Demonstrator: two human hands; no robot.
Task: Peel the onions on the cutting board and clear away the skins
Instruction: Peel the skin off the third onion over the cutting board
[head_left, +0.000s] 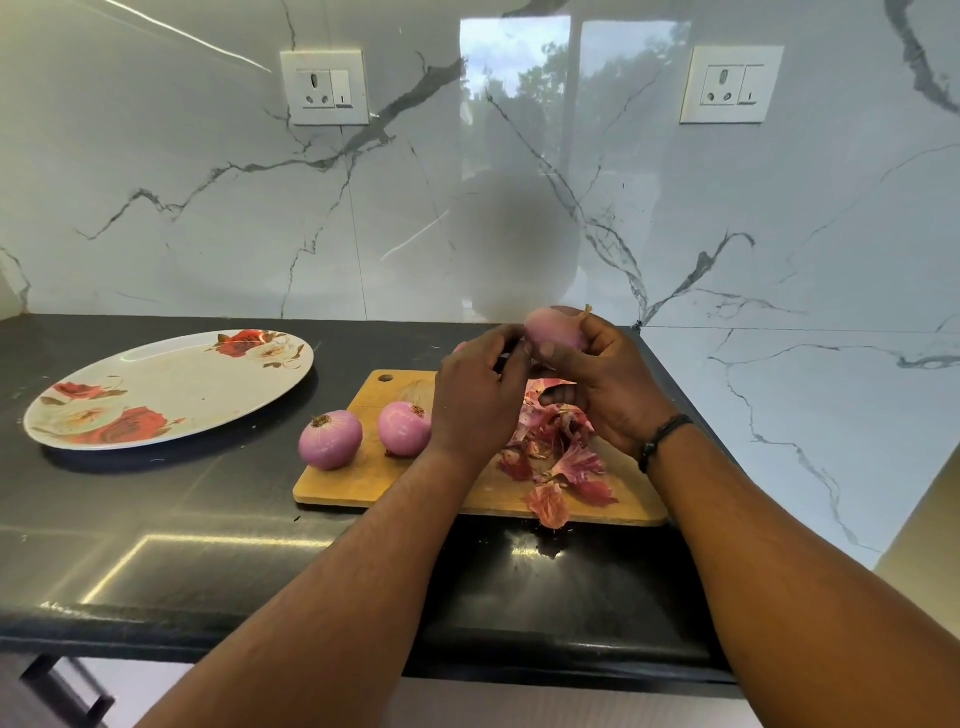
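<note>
Right hand: the right hand (608, 384) is raised above the far edge of the cutting board (374, 467), fingers curled round an onion (553, 330), which is held in the air.
Left hand: the left hand (478, 400) is brought in at 9 o'clock of the held onion, fingertips pinched at its near side; whether a strip of skin is caught between them cannot be told.
Peeled onions: one peeled onion (331, 440) is seen at the board's 9 o'clock edge, a second peeled onion (404, 428) just beside it at its 3 o'clock, partly hidden by the left wrist.
Skins: a heap of purple skins (556, 457) is spread over the board's right half, one piece hanging over the near edge.
Board: it is laid on the black tabletop (208, 519), close to the right-hand corner.
Plate: a flowered plate (171, 387) is set at 10 o'clock of the board, well apart from it.
Wrist: a dark band (662, 439) is worn on the right wrist.
</note>
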